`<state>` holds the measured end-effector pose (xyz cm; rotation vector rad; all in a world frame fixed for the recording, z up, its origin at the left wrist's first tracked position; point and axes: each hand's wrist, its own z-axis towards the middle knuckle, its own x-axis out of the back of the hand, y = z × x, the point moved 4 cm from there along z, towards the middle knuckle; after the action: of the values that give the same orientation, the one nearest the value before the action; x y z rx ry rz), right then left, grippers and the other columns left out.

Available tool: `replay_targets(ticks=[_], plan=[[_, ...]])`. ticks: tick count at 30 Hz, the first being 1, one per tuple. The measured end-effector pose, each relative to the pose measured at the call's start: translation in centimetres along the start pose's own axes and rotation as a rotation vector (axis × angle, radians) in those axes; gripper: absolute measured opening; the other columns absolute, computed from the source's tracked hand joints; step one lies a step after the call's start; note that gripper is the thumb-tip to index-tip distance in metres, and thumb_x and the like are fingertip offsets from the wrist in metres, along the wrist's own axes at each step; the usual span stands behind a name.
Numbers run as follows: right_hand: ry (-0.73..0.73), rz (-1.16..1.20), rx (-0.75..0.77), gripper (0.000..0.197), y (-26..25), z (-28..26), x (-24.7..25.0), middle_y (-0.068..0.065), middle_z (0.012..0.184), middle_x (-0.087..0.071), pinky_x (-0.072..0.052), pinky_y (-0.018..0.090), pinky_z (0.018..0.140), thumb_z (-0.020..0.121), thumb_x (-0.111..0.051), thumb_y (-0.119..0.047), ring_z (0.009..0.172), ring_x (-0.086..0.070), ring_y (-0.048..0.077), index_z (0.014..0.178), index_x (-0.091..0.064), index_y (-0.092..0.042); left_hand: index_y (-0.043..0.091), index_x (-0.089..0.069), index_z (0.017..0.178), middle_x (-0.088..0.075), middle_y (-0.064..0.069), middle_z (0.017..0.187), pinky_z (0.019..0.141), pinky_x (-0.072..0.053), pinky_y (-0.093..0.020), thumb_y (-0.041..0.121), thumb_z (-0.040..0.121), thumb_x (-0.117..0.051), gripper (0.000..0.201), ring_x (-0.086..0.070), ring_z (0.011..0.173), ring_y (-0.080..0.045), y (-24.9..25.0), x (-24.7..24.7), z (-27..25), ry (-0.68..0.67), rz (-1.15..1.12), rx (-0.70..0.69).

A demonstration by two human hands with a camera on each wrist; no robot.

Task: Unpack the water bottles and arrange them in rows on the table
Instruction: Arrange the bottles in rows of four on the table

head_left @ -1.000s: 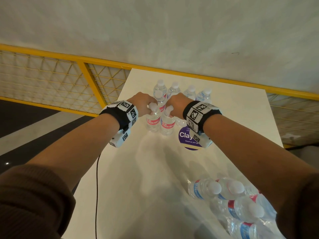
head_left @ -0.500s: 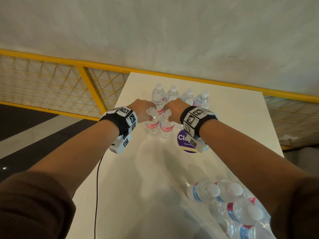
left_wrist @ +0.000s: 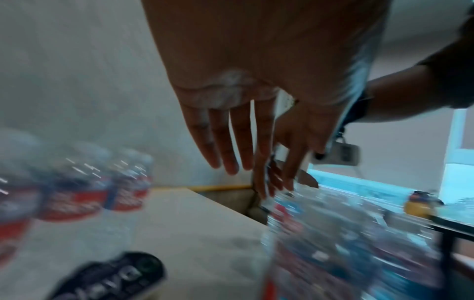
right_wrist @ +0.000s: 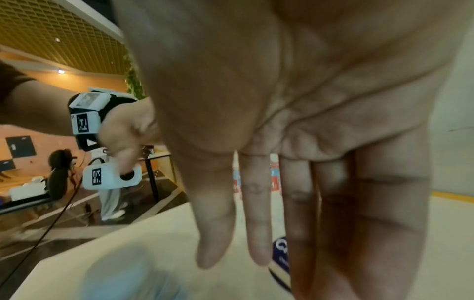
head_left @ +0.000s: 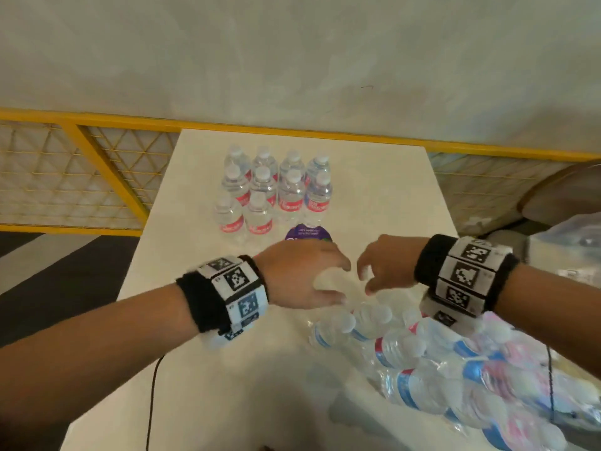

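Observation:
Several clear water bottles with red labels (head_left: 276, 190) stand in rows at the far part of the white table (head_left: 227, 385); the front row holds two bottles (head_left: 244, 219). A plastic-wrapped pack of bottles (head_left: 422, 362) lies on its side at the near right. My left hand (head_left: 299, 275) and right hand (head_left: 380, 265) hover close together just above the pack's far end, both empty. In the blurred left wrist view the left hand (left_wrist: 231, 132) has straight fingers, with the standing bottles (left_wrist: 77, 192) to its left and the pack (left_wrist: 333, 243) to its right. The right hand (right_wrist: 282, 142) shows an open palm.
A round purple sticker (head_left: 307, 234) lies on the table between the rows and my hands. A yellow mesh railing (head_left: 97, 157) runs behind and left of the table, under a pale wall. A black cable (head_left: 153, 402) hangs at the table's left edge.
Both hands let go of the two front-row bottles and drew back toward me to the wrapped pack. Those two bottles now stand alone.

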<state>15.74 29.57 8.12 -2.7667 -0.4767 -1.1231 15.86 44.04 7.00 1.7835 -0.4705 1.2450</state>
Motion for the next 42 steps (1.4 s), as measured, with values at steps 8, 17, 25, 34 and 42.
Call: replay_targets(ticks=[8,17,25,34,42], plan=[[-0.013,0.004,0.022,0.056,-0.1,-1.8,-5.2,0.003,0.122,-0.057,-0.045,0.033,0.092,0.080,-0.066,-0.047,0.112,-0.054,0.022,0.129,-0.050,-0.024,0.029,-0.052,0.125,-0.059,0.003,0.124,0.086,-0.048,-0.034,0.035,0.086,-0.062,0.041,-0.058,0.105,-0.023,1.7,-6.6,1.3,-0.374,0.025,0.042],[0.306,0.177,0.047,0.033,0.7,1.3,0.2,0.007,0.116,-0.065,-0.043,0.026,0.084,0.087,-0.060,-0.028,0.107,-0.059,0.024,0.116,-0.065,-0.014,0.021,-0.055,0.117,-0.059,-0.004,0.085,0.070,-0.040,-0.027,0.036,0.087,-0.062,0.035,-0.059,0.084,-0.024,-5.3,-0.5,1.5,-0.020,-0.119,0.390],[0.415,0.225,-0.023,0.035,1.4,6.7,3.6,0.011,0.121,-0.062,-0.042,0.024,0.081,0.089,-0.060,-0.026,0.110,-0.058,0.026,0.120,-0.063,-0.011,0.014,-0.049,0.129,-0.057,-0.014,0.128,0.087,-0.040,-0.031,0.036,0.086,-0.063,0.050,-0.054,0.114,-0.032,-10.9,0.9,3.5,0.064,-0.090,0.583],[0.419,0.149,-0.053,0.035,1.6,8.1,4.3,0.012,0.111,-0.065,-0.049,0.029,0.079,0.090,-0.059,-0.029,0.093,-0.062,0.026,0.113,-0.063,-0.004,0.010,-0.064,0.111,-0.064,-0.012,0.112,0.089,-0.047,-0.038,0.024,0.086,-0.060,0.028,-0.057,0.106,-0.033,-9.7,2.1,5.6,-0.054,0.124,0.461],[0.402,0.141,-0.070,0.043,1.5,8.3,4.2,0.011,0.114,-0.062,-0.050,0.030,0.081,0.088,-0.061,-0.036,0.098,-0.061,0.026,0.120,-0.057,-0.008,0.023,-0.057,0.126,-0.057,-0.006,0.129,0.098,-0.042,-0.034,0.012,0.087,-0.053,0.040,-0.053,0.118,-0.028,-8.9,1.8,6.2,-0.064,0.080,0.398]])
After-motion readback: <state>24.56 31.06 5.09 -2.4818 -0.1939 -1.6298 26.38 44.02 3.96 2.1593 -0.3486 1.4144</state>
